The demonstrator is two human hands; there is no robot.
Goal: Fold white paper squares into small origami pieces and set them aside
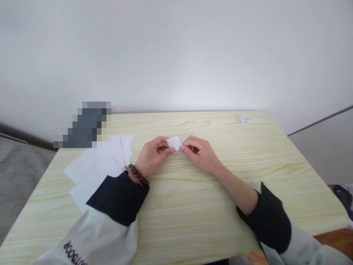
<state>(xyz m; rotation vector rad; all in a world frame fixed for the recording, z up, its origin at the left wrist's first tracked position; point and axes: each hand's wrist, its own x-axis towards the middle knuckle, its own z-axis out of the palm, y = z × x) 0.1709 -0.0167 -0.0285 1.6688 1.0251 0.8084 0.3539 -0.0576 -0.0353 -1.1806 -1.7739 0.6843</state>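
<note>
A small folded piece of white paper (174,142), roughly diamond-shaped, is held up over the middle of the table. My left hand (154,154) pinches its lower left side, with the thumb across the front. With thumb and fingertips, my right hand (199,151) grips its lower right corner. The curled fingers behind the paper are partly hidden. A beaded bracelet circles my left wrist.
White paper sheets (88,167) lie overlapping at the table's left, partly under my left sleeve. Behind them is a dark pixelated object (85,125). A small folded paper (244,119) rests at the back right of the wood-grain table (187,217). A white wall (176,55) stands behind.
</note>
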